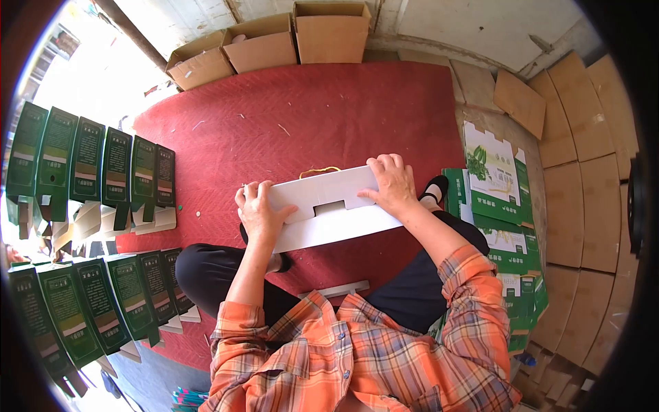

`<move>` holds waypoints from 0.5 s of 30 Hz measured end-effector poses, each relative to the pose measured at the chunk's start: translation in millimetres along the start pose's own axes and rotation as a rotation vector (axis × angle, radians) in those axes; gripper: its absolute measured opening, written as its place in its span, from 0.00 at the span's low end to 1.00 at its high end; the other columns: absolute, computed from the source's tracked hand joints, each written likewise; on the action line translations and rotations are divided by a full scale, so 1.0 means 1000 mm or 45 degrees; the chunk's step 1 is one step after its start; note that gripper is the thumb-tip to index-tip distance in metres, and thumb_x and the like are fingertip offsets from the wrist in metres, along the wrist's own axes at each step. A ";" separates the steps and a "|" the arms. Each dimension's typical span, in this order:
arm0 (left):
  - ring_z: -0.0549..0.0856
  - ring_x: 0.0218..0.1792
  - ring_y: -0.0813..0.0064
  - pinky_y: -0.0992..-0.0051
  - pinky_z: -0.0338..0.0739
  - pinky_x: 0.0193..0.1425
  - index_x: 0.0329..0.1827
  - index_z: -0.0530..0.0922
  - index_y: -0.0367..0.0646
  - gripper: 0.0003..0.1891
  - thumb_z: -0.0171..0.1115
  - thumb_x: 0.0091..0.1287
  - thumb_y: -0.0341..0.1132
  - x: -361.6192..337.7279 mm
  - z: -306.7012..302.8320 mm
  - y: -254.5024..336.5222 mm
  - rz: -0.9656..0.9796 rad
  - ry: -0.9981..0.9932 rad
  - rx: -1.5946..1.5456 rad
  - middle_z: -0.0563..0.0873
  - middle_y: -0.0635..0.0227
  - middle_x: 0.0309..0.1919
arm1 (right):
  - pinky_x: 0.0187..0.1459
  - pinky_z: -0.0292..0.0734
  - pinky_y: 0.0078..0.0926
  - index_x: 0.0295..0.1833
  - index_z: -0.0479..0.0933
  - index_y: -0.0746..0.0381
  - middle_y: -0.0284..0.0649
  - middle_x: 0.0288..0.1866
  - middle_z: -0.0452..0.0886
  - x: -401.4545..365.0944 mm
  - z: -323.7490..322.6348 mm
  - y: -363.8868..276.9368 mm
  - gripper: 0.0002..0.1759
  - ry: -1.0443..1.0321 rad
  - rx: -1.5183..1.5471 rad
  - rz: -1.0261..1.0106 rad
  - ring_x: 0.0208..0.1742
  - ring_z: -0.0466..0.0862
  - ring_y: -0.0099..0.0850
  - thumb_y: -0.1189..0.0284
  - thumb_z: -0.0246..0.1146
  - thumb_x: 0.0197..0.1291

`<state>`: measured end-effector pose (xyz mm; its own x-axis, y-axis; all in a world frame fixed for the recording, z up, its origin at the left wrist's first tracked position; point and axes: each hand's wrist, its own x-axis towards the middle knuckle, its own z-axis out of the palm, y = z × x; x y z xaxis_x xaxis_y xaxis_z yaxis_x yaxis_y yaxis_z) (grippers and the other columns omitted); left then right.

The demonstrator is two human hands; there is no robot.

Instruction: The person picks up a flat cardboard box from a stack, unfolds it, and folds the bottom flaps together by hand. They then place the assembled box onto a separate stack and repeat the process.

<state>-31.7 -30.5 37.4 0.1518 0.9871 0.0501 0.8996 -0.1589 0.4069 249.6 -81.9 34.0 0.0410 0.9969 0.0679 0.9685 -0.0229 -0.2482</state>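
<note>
A white cardboard carton [338, 226] lies across my lap, its white side facing me, with folded flaps and a dark rectangular notch in the middle. My left hand [257, 211] grips its left end, thumb on the near face and fingers over the far edge. At the right end, my right hand [392, 187] holds the upper edge the same way, thumb pressed on the flap. A yellow cord [320, 170] loops up behind the top edge. The carton's far side is hidden from me.
Rows of green printed boxes [89, 161] stand on the left. Flat green and white printed cartons [495, 199] are piled at my right, beside stacked brown boxes [564, 213]. Open brown boxes [329, 38] line the far wall, beyond the red mat [329, 103].
</note>
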 end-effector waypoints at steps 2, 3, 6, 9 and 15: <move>0.66 0.67 0.49 0.49 0.73 0.61 0.54 0.79 0.51 0.34 0.82 0.40 0.43 -0.001 0.002 0.002 -0.012 0.050 0.074 0.75 0.62 0.58 | 0.53 0.69 0.43 0.57 0.71 0.53 0.37 0.55 0.73 0.001 0.005 -0.001 0.34 0.059 -0.063 -0.017 0.61 0.69 0.39 0.52 0.75 0.47; 0.66 0.67 0.49 0.49 0.73 0.61 0.54 0.79 0.51 0.34 0.82 0.40 0.43 -0.001 0.003 0.002 -0.016 0.052 0.076 0.75 0.62 0.58 | 0.53 0.69 0.43 0.57 0.71 0.53 0.37 0.55 0.73 0.002 0.004 -0.003 0.34 0.059 -0.062 -0.022 0.61 0.69 0.39 0.52 0.75 0.47; 0.66 0.67 0.49 0.50 0.73 0.60 0.55 0.78 0.51 0.35 0.82 0.40 0.43 0.000 0.003 0.001 -0.001 0.075 0.125 0.75 0.62 0.58 | 0.56 0.67 0.42 0.62 0.70 0.54 0.36 0.60 0.71 0.003 -0.001 -0.003 0.38 -0.056 -0.085 0.042 0.65 0.66 0.37 0.53 0.75 0.47; 0.71 0.63 0.52 0.55 0.74 0.58 0.55 0.79 0.49 0.31 0.80 0.46 0.42 0.007 0.002 -0.018 0.072 0.054 0.063 0.78 0.62 0.54 | 0.53 0.71 0.41 0.57 0.75 0.55 0.38 0.52 0.76 0.008 -0.008 0.012 0.29 0.100 0.002 -0.107 0.60 0.72 0.38 0.52 0.71 0.53; 0.83 0.46 0.63 0.64 0.78 0.54 0.56 0.78 0.39 0.26 0.58 0.71 0.54 0.028 0.019 -0.081 -0.979 -0.049 -1.487 0.83 0.58 0.48 | 0.54 0.75 0.32 0.47 0.83 0.67 0.46 0.46 0.86 0.009 0.009 0.084 0.29 -0.081 1.250 0.700 0.55 0.81 0.36 0.49 0.59 0.67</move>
<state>-92.8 9.3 -11.1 -0.1898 0.8156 -0.5466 -0.0921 0.5395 0.8369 329.1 -74.0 5.1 0.3626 0.8724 -0.3278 0.2089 -0.4189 -0.8837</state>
